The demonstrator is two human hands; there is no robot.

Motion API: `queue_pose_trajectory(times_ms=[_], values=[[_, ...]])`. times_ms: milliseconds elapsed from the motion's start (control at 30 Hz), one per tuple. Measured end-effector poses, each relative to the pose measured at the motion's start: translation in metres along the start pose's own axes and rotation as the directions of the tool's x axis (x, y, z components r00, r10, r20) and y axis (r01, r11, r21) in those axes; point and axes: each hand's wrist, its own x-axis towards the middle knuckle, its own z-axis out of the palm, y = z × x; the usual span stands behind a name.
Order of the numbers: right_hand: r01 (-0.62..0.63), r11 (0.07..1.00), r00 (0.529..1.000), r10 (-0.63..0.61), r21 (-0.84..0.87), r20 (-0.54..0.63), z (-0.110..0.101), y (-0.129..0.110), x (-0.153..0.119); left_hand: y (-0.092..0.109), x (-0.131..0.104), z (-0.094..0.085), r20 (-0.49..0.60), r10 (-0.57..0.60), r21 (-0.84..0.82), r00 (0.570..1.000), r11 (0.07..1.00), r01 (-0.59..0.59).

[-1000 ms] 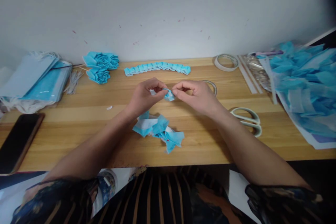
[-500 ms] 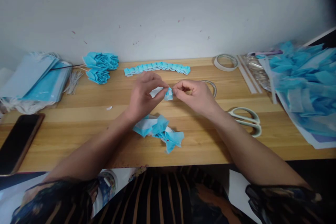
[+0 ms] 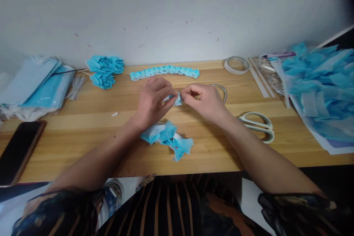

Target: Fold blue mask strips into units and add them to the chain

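One view, from your head, facing forward and down. Range near: your tabletop (image 3: 210, 149) below, the wall (image 3: 171, 7) beyond.

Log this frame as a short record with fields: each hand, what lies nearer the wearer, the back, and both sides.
Left hand: pinching a small blue piece
Right hand: pinching the same piece at its right
Nearer the wearer: crumpled blue strips
Back: pleated blue band; tape roll farther right
Left side: blue flowers, stacked masks, phone
Right side: scissors, heap of blue fabric
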Motion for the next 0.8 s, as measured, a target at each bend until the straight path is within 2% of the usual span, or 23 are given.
queue_pose_trajectory(times_ms=[367,633,733,800], values=[[-0.011,1.0,0.999,0.011,0.01,-0.031,0.006,0.002,0.001,-0.001,0.0,0.003,0.011,0.015,0.037,1.0,0.999,-0.015],[-0.069,0.983,0.99,0.088,0.168,-0.106,0.005,0.012,0.006,0.004,-0.002,0.004,0.048,0.046,0.045,0.998,0.998,-0.048],[-0.113,0.939,0.963,0.184,0.324,-0.198,0.0,0.021,0.014,0.001,0.006,-0.008,0.051,0.015,0.038,0.999,0.999,-0.017],[-0.136,0.891,0.921,0.275,0.434,-0.276,-0.009,0.028,0.021,-0.007,0.015,-0.027,0.04,-0.018,0.028,0.999,0.999,0.017]])
